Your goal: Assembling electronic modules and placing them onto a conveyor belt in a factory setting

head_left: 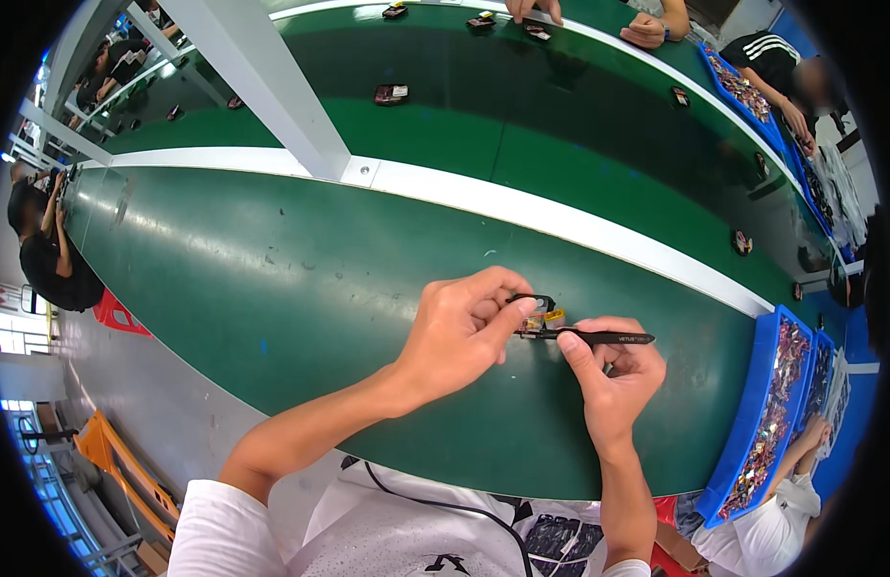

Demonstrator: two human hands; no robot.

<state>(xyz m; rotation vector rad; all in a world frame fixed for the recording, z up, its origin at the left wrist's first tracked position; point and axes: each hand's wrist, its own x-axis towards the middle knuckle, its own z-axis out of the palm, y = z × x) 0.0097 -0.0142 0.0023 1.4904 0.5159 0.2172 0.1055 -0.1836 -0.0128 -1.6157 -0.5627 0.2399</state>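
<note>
My left hand point(459, 332) pinches one small black-and-yellow part point(541, 317) between thumb and forefinger, just above the green belt point(272, 279). My right hand point(613, 370) has its fingers pressed together around one pair of black tweezers point(599, 338), tips touching the part.

Risk, as I judge it: the part is tiny and held by fingertip only; a sideways push from the tweezers could flick it onto the belt.

Count: one part held, two blue bins point(753, 423) right of the belt, several small items point(391, 93) on the far lane.
</note>
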